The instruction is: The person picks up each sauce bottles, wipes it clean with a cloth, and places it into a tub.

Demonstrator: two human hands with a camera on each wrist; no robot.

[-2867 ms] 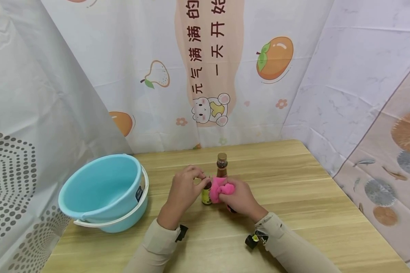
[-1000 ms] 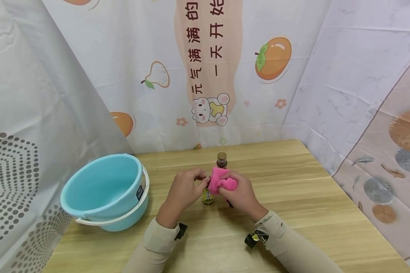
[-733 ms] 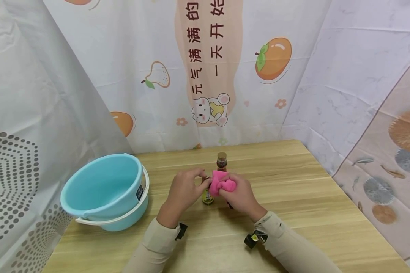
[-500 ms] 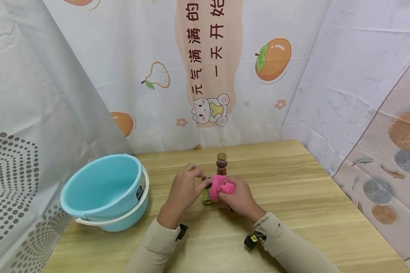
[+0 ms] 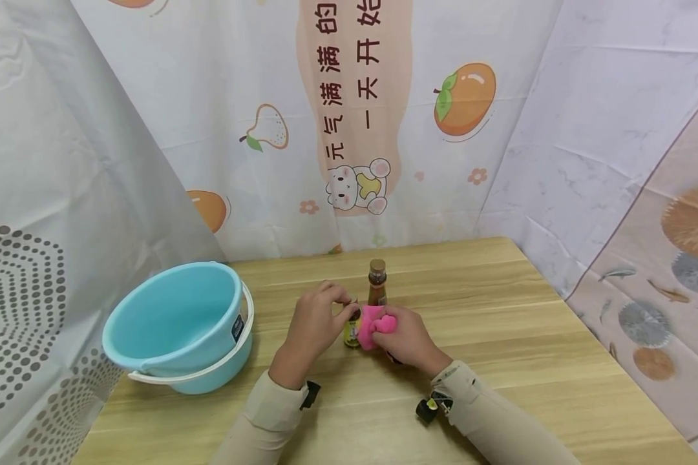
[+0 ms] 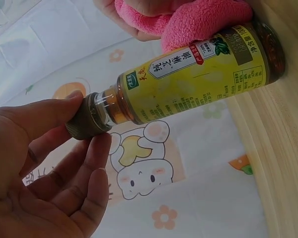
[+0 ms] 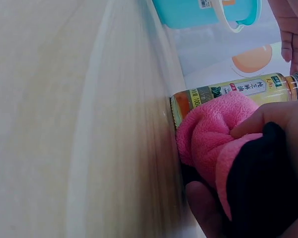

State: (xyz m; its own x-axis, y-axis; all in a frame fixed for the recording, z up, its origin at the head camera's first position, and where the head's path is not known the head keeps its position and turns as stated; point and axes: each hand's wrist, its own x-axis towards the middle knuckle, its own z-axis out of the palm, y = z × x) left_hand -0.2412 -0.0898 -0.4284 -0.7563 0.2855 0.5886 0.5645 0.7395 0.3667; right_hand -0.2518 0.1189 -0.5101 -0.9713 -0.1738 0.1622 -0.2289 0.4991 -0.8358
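Note:
A small sesame oil bottle (image 5: 351, 334) with a yellow label stands upright on the table. My left hand (image 5: 316, 320) pinches its dark cap (image 6: 85, 119) between thumb and fingers. My right hand (image 5: 410, 337) grips a bunched pink cloth (image 5: 372, 330), its fuzzy folds lying against the lower side of the bottle, over part of the label. In the right wrist view a black part (image 7: 265, 183) hangs from the cloth under the hand; what it is I cannot tell. The cloth hides some of the bottle's right side in the head view.
A taller brown glass bottle (image 5: 377, 284) with a gold cap stands just behind the cloth. At the left of the wooden table (image 5: 500, 381) is a light blue bucket (image 5: 177, 368) with a white handle. Printed curtains (image 5: 256, 226) hang behind and beside the table.
My right hand has slid the pink cloth down the bottle, from near its neck a second ago to its lower part now. My left hand has stayed at the cap.

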